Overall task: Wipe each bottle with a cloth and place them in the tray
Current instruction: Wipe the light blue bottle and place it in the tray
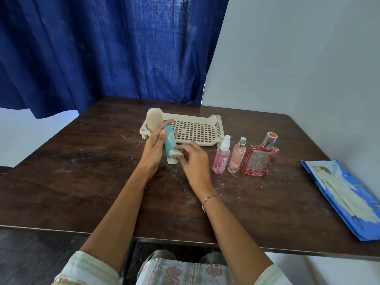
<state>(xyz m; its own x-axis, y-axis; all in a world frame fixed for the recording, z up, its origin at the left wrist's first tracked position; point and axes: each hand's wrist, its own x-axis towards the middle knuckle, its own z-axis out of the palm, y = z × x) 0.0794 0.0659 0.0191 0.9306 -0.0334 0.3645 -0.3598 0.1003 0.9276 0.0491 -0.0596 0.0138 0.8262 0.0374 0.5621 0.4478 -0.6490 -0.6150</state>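
Pinching small white cloth [174, 152] in right hand [193, 159], fingertips curled on it, pressed against lower part of teal bottle [169, 138]; left hand [153, 149] wrapped round bottle, thumb in front, steadying it cap-down on table [82, 171], just in front of tray [218, 122]; best to keep grip firm, rotate bottle, rub full length plus cap; beige bottle [153, 120] upright in tray's left corner; row of three pink bottles [236, 156] right of hands, probably unwiped; dark wood, dusty specks; blue wipe packet [339, 194] near right edge; blue curtain [102, 48] behind, pale wall [287, 58] right.
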